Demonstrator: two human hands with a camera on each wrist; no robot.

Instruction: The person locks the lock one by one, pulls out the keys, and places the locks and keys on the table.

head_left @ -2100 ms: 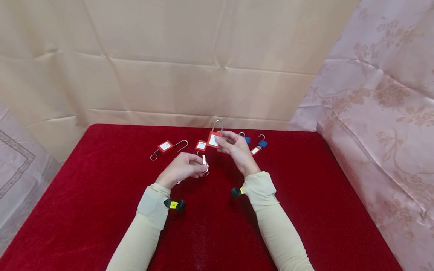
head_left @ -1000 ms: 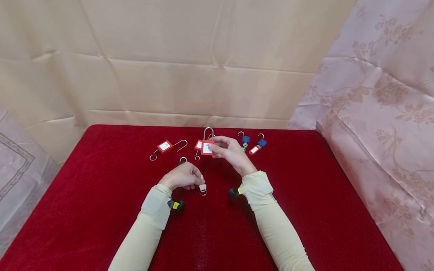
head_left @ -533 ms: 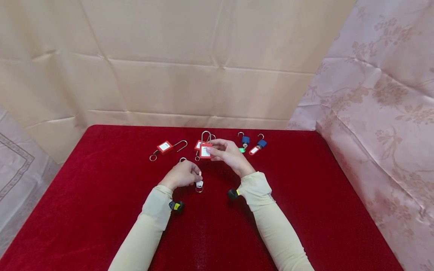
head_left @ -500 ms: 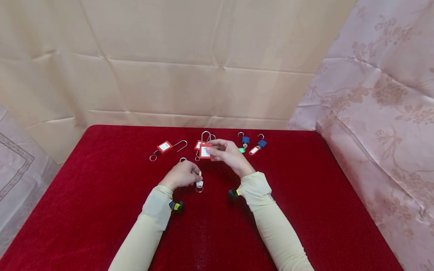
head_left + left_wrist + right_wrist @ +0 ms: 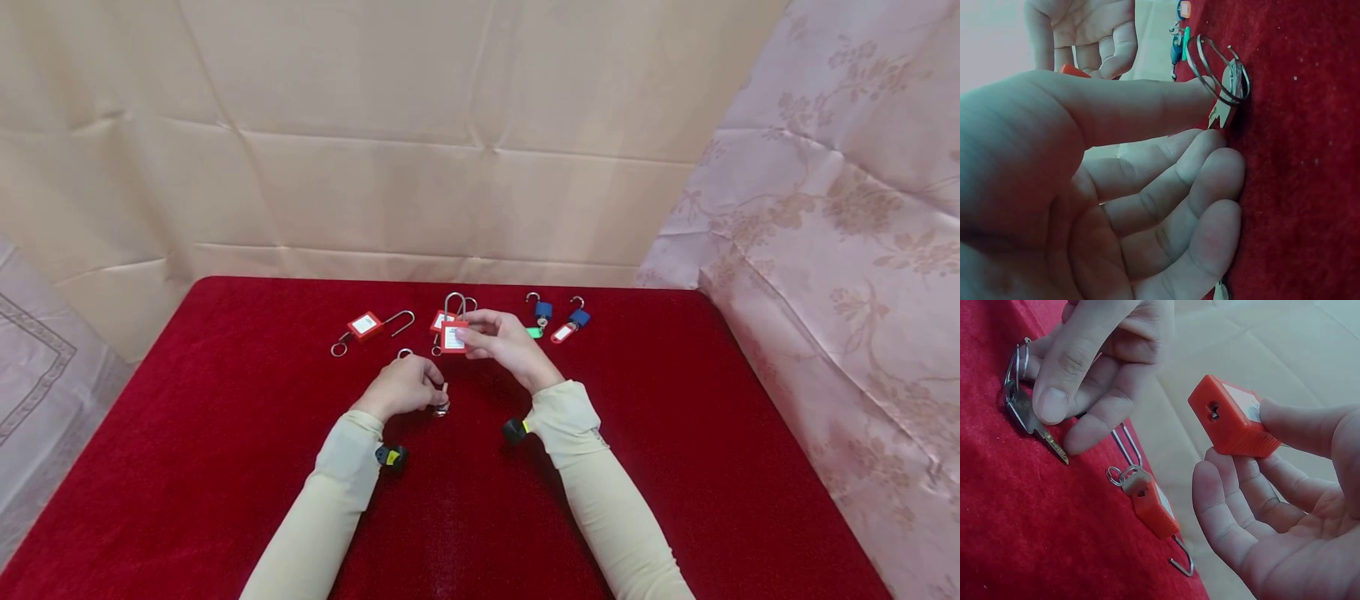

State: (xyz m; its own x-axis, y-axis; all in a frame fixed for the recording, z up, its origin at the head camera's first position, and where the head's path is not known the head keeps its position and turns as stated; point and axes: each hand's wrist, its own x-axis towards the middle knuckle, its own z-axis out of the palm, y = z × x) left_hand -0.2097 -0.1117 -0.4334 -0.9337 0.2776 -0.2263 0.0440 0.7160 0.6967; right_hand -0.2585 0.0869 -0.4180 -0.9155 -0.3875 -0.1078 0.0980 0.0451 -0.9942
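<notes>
In the head view my left hand (image 5: 405,388) pinches a small key (image 5: 1024,415) with a split ring (image 5: 1200,62), low over the red cloth. The key's blade points out past the thumb and fingertips. My right hand (image 5: 506,342) holds a red padlock (image 5: 453,337) with its steel shackle upward, thumb on the white label. In the right wrist view this padlock's keyhole (image 5: 1214,411) faces the key, with a gap between them. Another red padlock (image 5: 442,318) with a key in it lies just behind the held one.
At the left lies a red padlock (image 5: 365,326) with its shackle extended and a key ring. Two blue padlocks, one with a green tag (image 5: 535,332) and one with a red-edged tag (image 5: 563,332), lie at the right. A shackle (image 5: 405,353) shows behind my left hand.
My right hand has brought the red padlock down and to the left. My left hand has lowered the key toward the cloth, and the ring has swung up from hanging below it.
</notes>
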